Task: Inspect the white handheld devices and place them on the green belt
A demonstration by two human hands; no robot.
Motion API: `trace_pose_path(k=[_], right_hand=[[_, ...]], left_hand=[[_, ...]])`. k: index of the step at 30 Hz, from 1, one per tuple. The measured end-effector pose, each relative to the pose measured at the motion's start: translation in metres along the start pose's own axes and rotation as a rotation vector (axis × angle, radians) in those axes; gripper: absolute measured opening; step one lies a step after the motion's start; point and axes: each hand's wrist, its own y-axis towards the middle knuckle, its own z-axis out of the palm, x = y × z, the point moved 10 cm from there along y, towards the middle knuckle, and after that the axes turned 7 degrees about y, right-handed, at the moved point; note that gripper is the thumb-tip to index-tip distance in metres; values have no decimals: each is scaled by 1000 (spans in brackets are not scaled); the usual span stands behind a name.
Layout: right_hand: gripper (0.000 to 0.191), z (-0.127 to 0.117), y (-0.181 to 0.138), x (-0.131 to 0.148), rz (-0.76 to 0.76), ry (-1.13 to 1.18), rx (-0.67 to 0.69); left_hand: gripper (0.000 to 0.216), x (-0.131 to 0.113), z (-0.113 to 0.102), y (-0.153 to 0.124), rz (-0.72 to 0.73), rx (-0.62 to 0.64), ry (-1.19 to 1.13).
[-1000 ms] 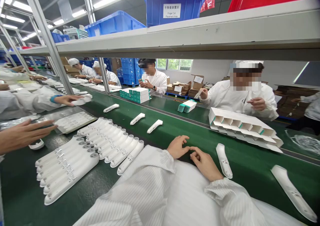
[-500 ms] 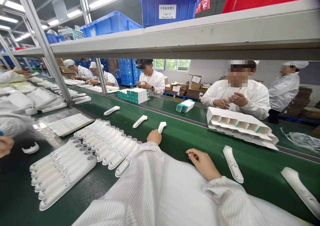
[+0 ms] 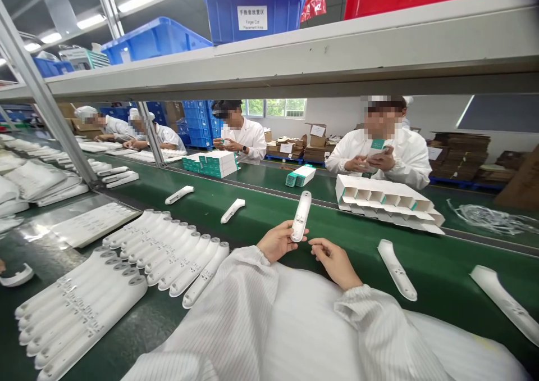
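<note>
My right hand (image 3: 334, 260) is nearest to me, empty, fingers loosely bent, just right of the lower end of the white housing (image 3: 301, 215). My left hand (image 3: 278, 241) closes its grip on that end; the housing stands almost upright. Further on the worktop (image 3: 442, 268), the partition box (image 3: 387, 201) has cells that look empty.

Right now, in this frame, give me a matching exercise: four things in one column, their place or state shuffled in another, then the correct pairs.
1. left hand
2. right hand
3. labelled blue bin
4. partitioned white carton

A. on the overhead shelf
B. empty, fingers curled
C. lying on the far green worktop before a co-worker
D. gripping a white handheld device by its lower end

Pairs: 1-D, 2-B, 3-A, 4-C.
</note>
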Motion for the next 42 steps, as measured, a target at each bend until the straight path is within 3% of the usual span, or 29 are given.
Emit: trace_pose_path(k=[8,12,17,30,42], right_hand=[[38,-16,1,6,64,405,-158],[36,-9,0,8,122,638,-96],[32,-1,-4,10,194,803,-5],[39,4,-6,6,257,920,46],[30,-15,-1,5,140,832,-156]], left_hand=[[42,9,37,-2,-13,150,-2],[47,17,55,-4,-38,242,-3],[50,17,62,-6,-29,287,3],[58,16,66,-8,-38,298,45],[74,19,65,-6,-28,286,139]])
